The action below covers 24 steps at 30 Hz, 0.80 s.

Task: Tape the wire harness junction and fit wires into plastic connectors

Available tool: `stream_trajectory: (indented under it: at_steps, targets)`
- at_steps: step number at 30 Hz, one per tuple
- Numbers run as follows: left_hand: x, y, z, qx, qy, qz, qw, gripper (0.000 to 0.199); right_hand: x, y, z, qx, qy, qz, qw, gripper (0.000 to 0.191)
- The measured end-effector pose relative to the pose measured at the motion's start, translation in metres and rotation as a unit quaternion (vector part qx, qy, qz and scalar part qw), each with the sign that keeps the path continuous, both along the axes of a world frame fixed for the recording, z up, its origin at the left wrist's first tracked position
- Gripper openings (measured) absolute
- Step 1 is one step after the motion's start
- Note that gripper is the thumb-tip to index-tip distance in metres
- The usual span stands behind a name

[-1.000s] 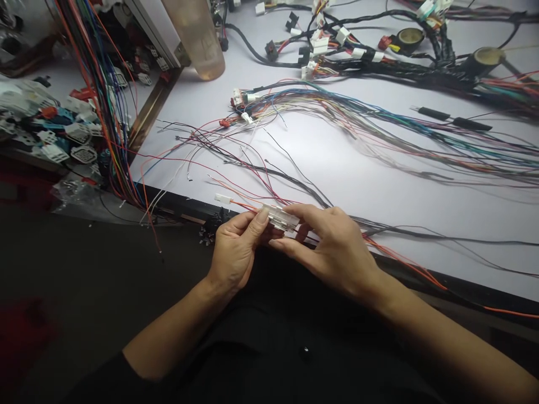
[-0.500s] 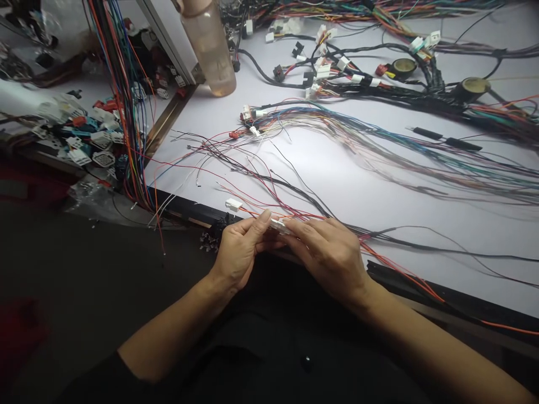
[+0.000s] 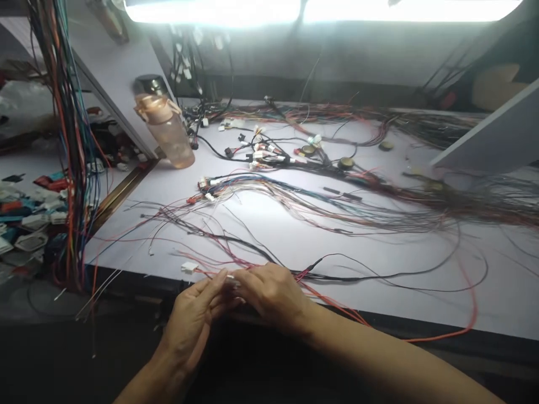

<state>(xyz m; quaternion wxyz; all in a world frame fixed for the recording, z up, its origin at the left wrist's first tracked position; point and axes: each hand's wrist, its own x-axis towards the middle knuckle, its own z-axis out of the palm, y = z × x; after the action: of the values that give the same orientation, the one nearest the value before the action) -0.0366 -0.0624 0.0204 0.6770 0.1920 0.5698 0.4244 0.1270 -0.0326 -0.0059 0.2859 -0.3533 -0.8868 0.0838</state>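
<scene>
One small whitish connector (image 3: 231,278) is between the fingertips of both hands, just above the front edge of the counter (image 3: 412,249). It is mostly covered by the fingers, so its shape cannot be told well. The left hand (image 3: 188,320) grasps it with the thumb on top and the fingers curled below. The right hand (image 3: 273,292) grasps it from the other side, with its bent fingers close to the left thumb.

Just beside the left hand, a white plug (image 3: 190,267) sits at the end of short orange wires (image 3: 204,272). Behind the hands, a black cable (image 3: 345,279) runs to the right, and orange-red wires (image 3: 345,311) come out near the right wrist along the counter edge.

Farther back lies a bundle of many-coloured wires (image 3: 273,182), and behind it a black-taped harness (image 3: 314,167) with several connectors. At the left, a transparent bottle (image 3: 179,140) stands near a hanging bunch of wires (image 3: 76,168). Above everything, a bright lamp (image 3: 210,11) is lit.
</scene>
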Motion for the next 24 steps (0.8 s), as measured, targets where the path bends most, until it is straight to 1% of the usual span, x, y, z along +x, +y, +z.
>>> stream_trajectory:
  at_steps: [4, 8, 12, 17, 20, 21, 24]
  targets:
    - [0.001, 0.001, 0.001, -0.014, 0.004, -0.001, 1.0, 0.038, 0.002, 0.005, -0.006, 0.041, 0.008, 0.008, 0.999, 0.021]
    - [0.001, 0.0, 0.003, 0.006, -0.002, -0.021, 1.0, 0.035, 0.003, 0.002, -0.013, 0.037, 0.041, 0.009, 0.998, 0.023]
    - [0.001, 0.0, 0.007, 0.008, -0.003, -0.036, 0.999, 0.034, 0.002, 0.001, -0.013, 0.008, 0.068, 0.01, 0.998, 0.022]
    - [0.002, 0.0, 0.011, 0.02, -0.013, -0.043, 0.999, 0.034, 0.004, 0.001, -0.011, -0.048, 0.053, 0.039, 0.997, 0.025]
    - [0.003, 0.001, 0.012, 0.021, -0.017, -0.042, 0.999, 0.038, 0.004, 0.001, -0.011, -0.083, 0.064, 0.035, 0.994, 0.022]
    - [0.003, 0.001, 0.012, 0.023, -0.019, -0.043, 0.999, 0.038, 0.004, 0.001, -0.011, -0.092, 0.073, 0.034, 0.992, 0.023]
    - [0.003, 0.0, 0.012, 0.033, -0.023, -0.041, 0.998, 0.037, 0.003, 0.001, -0.007, -0.14, 0.11, 0.037, 0.983, 0.034]
